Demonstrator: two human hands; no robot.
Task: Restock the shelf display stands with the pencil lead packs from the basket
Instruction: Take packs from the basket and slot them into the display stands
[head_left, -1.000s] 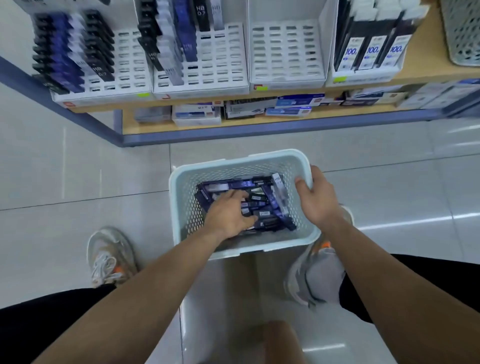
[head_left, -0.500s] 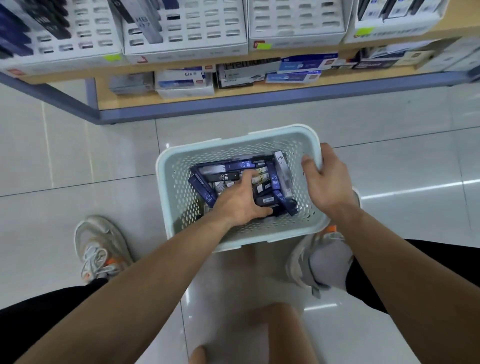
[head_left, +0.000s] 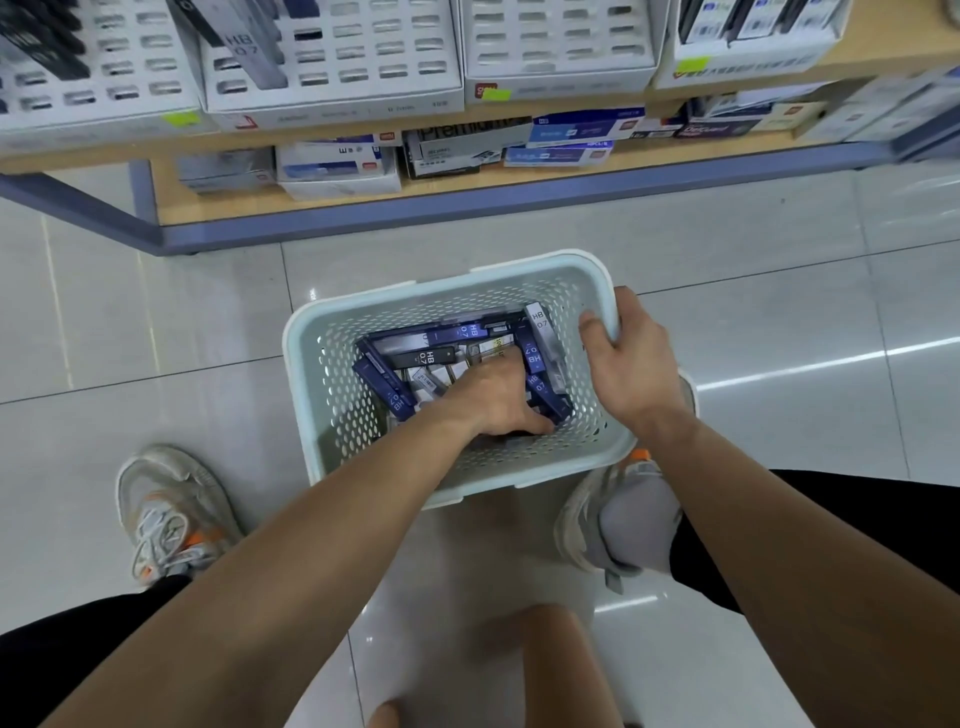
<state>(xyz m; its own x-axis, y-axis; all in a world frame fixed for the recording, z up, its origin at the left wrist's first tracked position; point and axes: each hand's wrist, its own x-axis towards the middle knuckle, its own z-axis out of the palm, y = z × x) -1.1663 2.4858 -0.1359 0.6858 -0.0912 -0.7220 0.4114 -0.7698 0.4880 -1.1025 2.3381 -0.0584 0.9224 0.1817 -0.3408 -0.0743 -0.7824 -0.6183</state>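
A pale green perforated basket (head_left: 332, 400) stands on the tiled floor in front of me. Inside lies a heap of several pencil lead packs (head_left: 441, 338), dark blue, black and grey, marked HB 0.7. My left hand (head_left: 498, 400) is down inside the basket, its fingers curled into the heap and its thumb against packs near the front wall. My right hand (head_left: 631, 364) grips the basket's right rim, thumb inside. White slotted display stands (head_left: 332, 62) sit on the wooden shelf above, some holding packs; one stand (head_left: 558, 47) looks empty.
The lower shelf (head_left: 467, 182) holds flat stationery boxes behind a blue-grey frame (head_left: 467, 221). My two shoes (head_left: 171, 514) flank the basket, the right shoe (head_left: 618, 525) close to its front right corner. Glossy tile floor lies all round.
The view has tipped downward, so the shelf sits higher in frame. My left hand has slid right and deeper into the heap of packs. My right hand keeps its hold on the rim.
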